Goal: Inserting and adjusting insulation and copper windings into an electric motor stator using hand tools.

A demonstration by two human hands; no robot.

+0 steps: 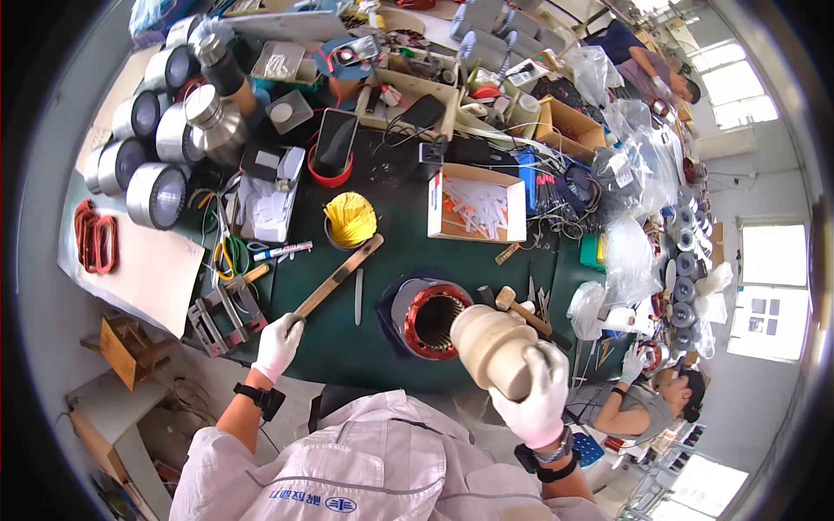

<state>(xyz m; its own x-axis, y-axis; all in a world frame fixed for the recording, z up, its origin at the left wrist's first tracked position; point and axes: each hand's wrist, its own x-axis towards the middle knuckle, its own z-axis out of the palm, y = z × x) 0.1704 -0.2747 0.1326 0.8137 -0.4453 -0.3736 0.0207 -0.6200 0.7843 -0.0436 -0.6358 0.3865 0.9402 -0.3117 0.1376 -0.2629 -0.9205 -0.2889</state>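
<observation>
I see my right hand (540, 395) wrapped around a cream stepped wooden block (493, 346), its grip closed on the lower end. The block's long axis tilts up-left, pointing at the motor stator (432, 319) standing on the green counter (347, 347), just beside it. My left hand (278, 344) is closed on a long wooden stick (337, 278), farther from the stator.
</observation>
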